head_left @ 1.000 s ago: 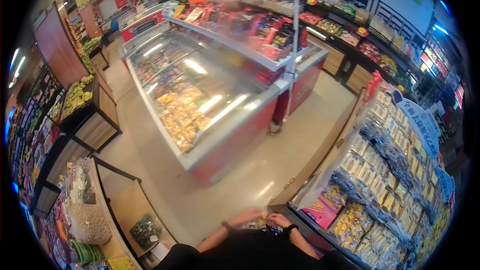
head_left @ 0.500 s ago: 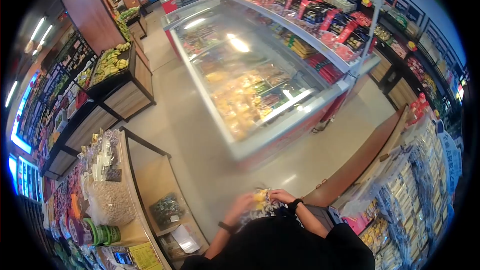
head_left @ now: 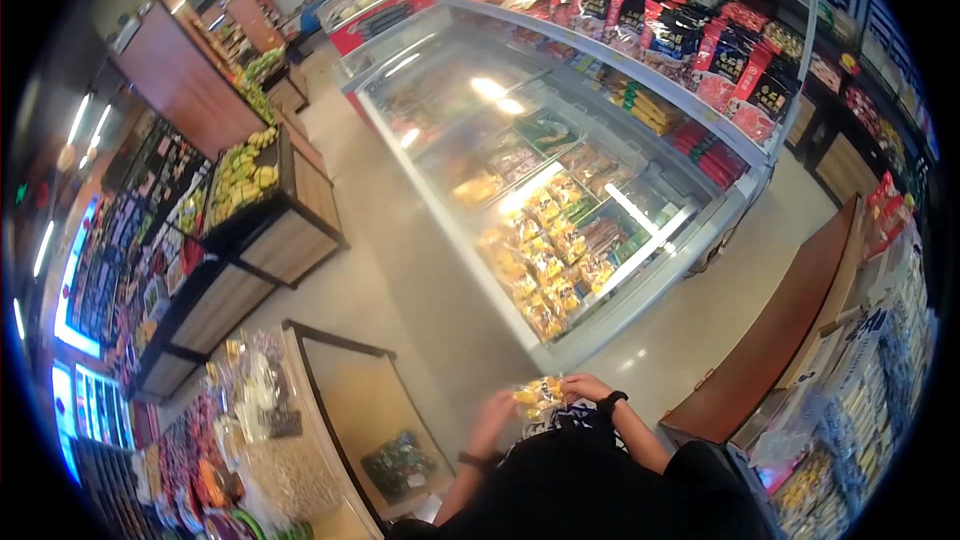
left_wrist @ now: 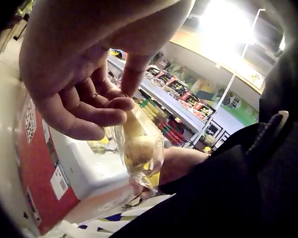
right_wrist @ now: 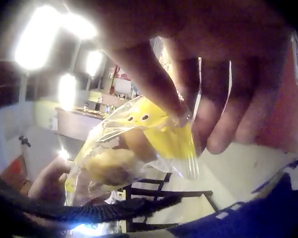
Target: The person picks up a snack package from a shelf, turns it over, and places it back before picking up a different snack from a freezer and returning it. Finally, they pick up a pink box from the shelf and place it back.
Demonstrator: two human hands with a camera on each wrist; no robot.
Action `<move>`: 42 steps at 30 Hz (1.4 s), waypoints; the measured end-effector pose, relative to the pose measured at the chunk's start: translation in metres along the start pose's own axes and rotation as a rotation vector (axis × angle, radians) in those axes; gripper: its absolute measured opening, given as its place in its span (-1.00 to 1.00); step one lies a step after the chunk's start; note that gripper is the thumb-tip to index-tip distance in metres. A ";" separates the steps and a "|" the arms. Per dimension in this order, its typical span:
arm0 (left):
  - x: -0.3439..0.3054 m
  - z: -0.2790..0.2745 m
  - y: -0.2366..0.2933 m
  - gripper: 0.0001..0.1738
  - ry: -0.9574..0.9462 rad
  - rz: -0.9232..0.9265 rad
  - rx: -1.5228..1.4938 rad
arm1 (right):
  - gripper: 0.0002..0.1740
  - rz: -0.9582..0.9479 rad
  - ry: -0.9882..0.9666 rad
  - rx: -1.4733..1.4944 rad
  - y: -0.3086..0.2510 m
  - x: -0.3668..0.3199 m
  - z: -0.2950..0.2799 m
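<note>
Both hands hold a small clear plastic packet (head_left: pixel 540 396) in front of the body in the head view. It has a yellow cartoon face printed on it and a pale yellow, rounded food piece (left_wrist: pixel 139 151) inside. My left hand (left_wrist: pixel 84 84) pinches one end of the packet between thumb and curled fingers. On the opposite end, my right hand (right_wrist: pixel 208 99) grips the yellow printed part with thumb and fingertips. In the head view the left hand is blurred. White plastic with dark blue print (head_left: pixel 545 425) shows just below the packet.
A glass-topped chest freezer (head_left: pixel 575 345) with yellow packets inside stands ahead. To the left are a wooden shelf unit (head_left: pixel 335 390) with bagged goods and a fruit stand (head_left: pixel 290 240). Stacked packaged goods (head_left: pixel 860 420) and a brown board (head_left: pixel 770 340) lie to the right.
The head view has turned left, so the freezer appears farther right and closer. The packet shows more fully between the hands, which both still hold it.
</note>
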State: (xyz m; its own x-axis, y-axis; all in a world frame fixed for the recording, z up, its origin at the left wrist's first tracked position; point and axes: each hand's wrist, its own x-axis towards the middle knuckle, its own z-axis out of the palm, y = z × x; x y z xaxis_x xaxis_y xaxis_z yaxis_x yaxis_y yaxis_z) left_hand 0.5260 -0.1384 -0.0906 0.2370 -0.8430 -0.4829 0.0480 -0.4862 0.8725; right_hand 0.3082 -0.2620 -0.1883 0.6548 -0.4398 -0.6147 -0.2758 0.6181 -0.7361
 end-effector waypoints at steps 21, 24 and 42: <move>0.259 0.018 0.139 -0.73 -0.503 0.225 0.576 | -0.88 -0.421 0.935 0.196 -0.070 0.065 -0.027; 0.291 0.026 0.160 -0.73 -0.599 0.458 0.591 | -0.90 -0.486 1.115 0.143 -0.085 0.087 -0.032; 0.449 0.097 0.231 -0.52 -0.738 0.766 0.860 | -0.44 -0.157 1.328 -0.036 -0.257 0.161 -0.111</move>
State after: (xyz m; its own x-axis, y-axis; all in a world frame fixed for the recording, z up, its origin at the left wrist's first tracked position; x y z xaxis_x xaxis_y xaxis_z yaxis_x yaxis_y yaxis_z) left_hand 0.5494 -0.6512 -0.1131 -0.6498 -0.7571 -0.0678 -0.5366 0.3937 0.7464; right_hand 0.4066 -0.5643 -0.1296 -0.4891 -0.8128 -0.3165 -0.2929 0.4948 -0.8182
